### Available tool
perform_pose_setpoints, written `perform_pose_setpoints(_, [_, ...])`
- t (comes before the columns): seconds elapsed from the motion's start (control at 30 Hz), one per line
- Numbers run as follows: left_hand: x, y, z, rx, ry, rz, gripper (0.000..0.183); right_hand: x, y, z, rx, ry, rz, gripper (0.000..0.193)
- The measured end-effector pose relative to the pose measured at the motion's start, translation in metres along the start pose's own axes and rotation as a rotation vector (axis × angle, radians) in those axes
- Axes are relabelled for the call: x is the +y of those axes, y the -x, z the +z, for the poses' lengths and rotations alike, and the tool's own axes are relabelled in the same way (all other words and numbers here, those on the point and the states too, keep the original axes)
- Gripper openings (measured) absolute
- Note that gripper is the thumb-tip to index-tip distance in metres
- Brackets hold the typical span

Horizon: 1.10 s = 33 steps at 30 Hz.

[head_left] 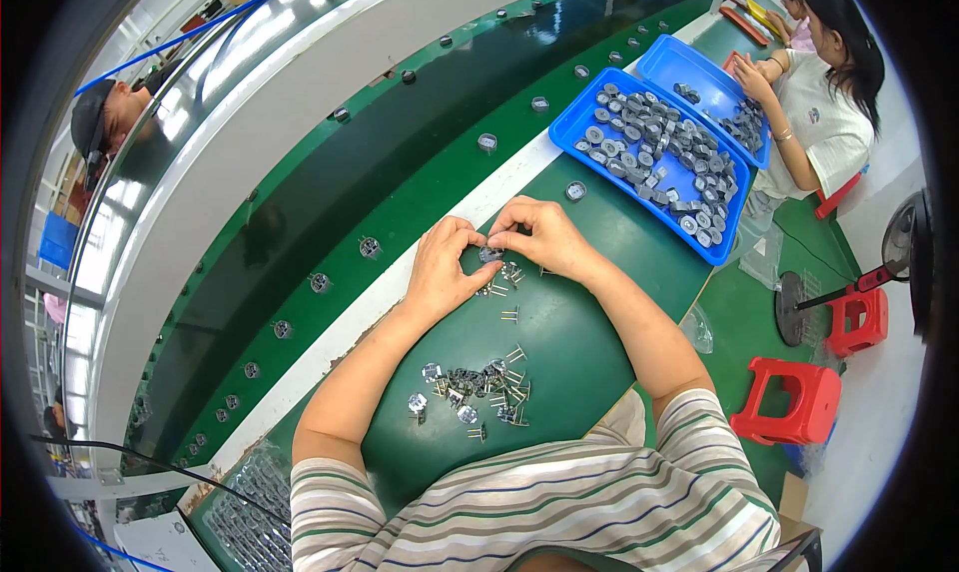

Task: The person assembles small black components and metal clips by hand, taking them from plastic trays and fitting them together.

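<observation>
Both of my hands meet over the green table around a small round grey part (489,254). My left hand (440,265) steadies its near-left side between thumb and fingers. My right hand (544,235) pinches it from above with thumb and forefinger, partly hiding it. Just below my fingertips lie a few small pieces with metal pins (511,272), and a single pinned piece (510,314) lies nearer to me. Between my forearms is a loose pile of dark and clear pieces with brass-coloured pins (465,382). One more round grey part (575,190) rests beyond my right hand.
A blue tray (559,132) full of round grey parts stands at the right, with a second blue tray (664,57) behind it. Beyond a white ledge, a green conveyor (430,172) carries spaced parts. A co-worker (824,102) sits far right. Red stools (789,402) and a fan stand on the floor.
</observation>
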<state>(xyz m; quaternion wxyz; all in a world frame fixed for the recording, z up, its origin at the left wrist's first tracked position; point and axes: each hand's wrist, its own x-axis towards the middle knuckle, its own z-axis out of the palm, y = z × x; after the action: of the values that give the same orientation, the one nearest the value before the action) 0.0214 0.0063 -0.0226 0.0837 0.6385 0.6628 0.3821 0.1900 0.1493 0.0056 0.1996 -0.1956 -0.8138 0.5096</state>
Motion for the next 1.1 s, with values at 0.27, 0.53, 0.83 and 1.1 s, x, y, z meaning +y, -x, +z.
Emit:
perform_pose_setpoints(0.27, [0.000, -0.001, 0.000, 0.010, -0.006, 0.009, 0.037, 0.009, -0.004, 0.011, 0.081, 0.444, -0.355, 0.014])
perform_pose_setpoints(0.53, [-0.001, -0.003, 0.001, 0.018, 0.034, -0.001, 0.036, 0.007, -0.001, 0.013, 0.081, 0.381, -0.239, 0.016])
perform_pose_setpoints(0.83, [-0.019, -0.007, -0.019, 0.157, 0.083, -0.118, 0.028, 0.010, 0.003, -0.025, 0.598, 0.871, -0.160, 0.024])
perform_pose_setpoints(1.1, [-0.051, -0.008, -0.048, 0.211, -0.454, -0.189, 0.040, 0.034, 0.001, -0.024, 0.435, 0.668, -0.176, 0.022])
